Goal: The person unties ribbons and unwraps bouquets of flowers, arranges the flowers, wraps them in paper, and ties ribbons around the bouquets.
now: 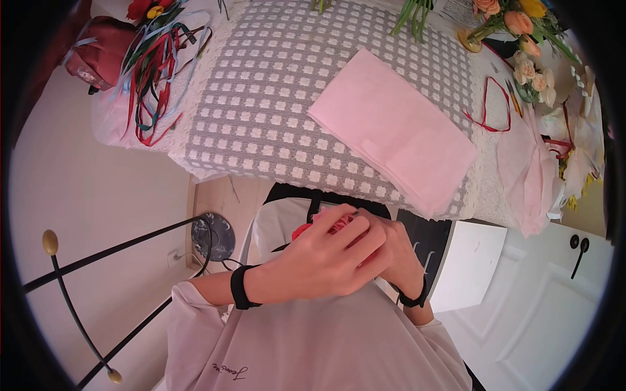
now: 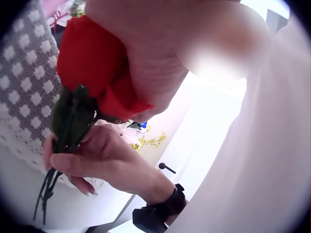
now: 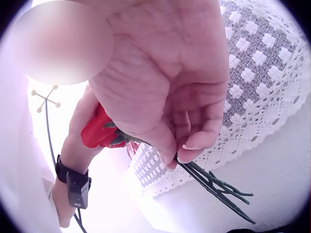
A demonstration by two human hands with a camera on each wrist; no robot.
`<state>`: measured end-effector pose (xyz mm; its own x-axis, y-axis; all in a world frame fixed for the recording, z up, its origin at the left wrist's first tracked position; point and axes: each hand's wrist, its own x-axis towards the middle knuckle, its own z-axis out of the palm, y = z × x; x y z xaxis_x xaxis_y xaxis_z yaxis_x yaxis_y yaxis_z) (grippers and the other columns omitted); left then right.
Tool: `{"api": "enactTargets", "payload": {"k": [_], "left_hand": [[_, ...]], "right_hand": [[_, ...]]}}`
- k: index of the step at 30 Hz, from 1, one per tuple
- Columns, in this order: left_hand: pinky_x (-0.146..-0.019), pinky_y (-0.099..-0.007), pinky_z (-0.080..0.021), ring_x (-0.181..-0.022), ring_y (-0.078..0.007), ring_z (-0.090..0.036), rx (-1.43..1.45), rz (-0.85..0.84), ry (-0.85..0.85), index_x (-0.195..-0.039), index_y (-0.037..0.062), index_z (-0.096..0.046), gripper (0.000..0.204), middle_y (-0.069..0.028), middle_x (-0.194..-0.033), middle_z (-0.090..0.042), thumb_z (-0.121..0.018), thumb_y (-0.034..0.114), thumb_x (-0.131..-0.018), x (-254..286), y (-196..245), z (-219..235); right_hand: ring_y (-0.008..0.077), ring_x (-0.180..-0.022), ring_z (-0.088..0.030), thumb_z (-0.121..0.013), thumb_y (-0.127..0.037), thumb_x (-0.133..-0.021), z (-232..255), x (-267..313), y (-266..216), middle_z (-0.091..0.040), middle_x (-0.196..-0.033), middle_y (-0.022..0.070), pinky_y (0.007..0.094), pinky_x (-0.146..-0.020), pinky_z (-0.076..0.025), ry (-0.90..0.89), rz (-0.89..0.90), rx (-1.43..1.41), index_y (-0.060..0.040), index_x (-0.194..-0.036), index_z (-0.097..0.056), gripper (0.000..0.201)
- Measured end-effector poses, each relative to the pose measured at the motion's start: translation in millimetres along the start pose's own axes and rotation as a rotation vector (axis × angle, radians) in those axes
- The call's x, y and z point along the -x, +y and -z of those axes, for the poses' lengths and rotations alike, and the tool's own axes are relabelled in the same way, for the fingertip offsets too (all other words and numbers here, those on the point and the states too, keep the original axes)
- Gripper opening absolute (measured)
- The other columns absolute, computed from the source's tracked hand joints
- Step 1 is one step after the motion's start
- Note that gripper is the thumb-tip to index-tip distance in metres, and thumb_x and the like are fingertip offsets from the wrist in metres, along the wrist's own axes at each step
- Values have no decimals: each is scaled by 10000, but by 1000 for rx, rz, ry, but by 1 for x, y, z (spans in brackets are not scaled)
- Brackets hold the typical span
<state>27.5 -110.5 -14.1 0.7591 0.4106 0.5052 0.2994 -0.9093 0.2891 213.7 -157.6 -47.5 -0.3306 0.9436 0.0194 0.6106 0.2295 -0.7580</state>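
Close to the body, below the table's front edge, both hands meet around red artificial roses (image 2: 90,53) with dark green leaves. My left hand (image 1: 319,260) holds the blooms from above, its fingers bent over them; in its wrist view the fingertips are hidden behind the petals. My right hand (image 3: 180,97) pinches the bundled green stems (image 3: 214,187) between thumb and fingers just under the leaves, and the stem ends stick out past the fingertips. From the head view, only a little red petal (image 1: 300,231) shows beside the left hand.
A folded pink wrapping sheet (image 1: 394,133) lies on the grey-and-white checked tablecloth (image 1: 261,85). Red, green and blue ribbons (image 1: 153,91) hang at the left corner. Peach flowers (image 1: 518,23) lie at the back right, near a red ribbon loop (image 1: 497,104). A black metal rail (image 1: 117,251) stands at left.
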Motion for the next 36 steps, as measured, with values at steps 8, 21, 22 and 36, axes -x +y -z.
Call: {"api": "enactTargets", "payload": {"k": [8, 21, 22, 36], "left_hand": [[-872, -450, -562, -977, -299, -657, 238, 62, 228, -1043, 48, -671, 369, -109, -1072, -632, -809, 144, -714, -9, -1, -1], [-1120, -466, -447, -1338, -348, -570, 1021, 552, 63, -1509, 46, -436, 1078, -189, -1488, -532, -1017, 200, -614, 44, -11, 17], [-1142, -454, -429, -1352, -337, -561, 1108, 684, -48, -1520, 38, -426, 1071, -185, -1497, -528, -1005, 211, -636, 47, -8, 12], [-1148, -407, -411, -1374, -303, -511, 1404, 447, -151, -1440, 33, -483, 894, -169, -1538, -467, -940, 283, -713, 38, -27, -14]], "right_hand": [[389, -755, -680, -754, -112, -791, -2, 10, 9, -670, -1087, 145, 458, -633, -534, 21, -21, -28, 19, -1006, -676, 264], [411, -1092, -646, -759, -149, -875, -16, 21, 22, -610, -1328, 201, 449, -927, -526, -68, -229, -306, 5, -1244, -632, 420], [411, -1101, -643, -759, -151, -876, -18, 22, 22, -607, -1334, 202, 448, -934, -523, -68, -219, -315, 4, -1251, -628, 426], [410, -1230, -591, -765, -174, -893, -41, 19, 25, -561, -1421, 217, 439, -1039, -482, -25, -133, -448, -2, -1347, -584, 517]]}}
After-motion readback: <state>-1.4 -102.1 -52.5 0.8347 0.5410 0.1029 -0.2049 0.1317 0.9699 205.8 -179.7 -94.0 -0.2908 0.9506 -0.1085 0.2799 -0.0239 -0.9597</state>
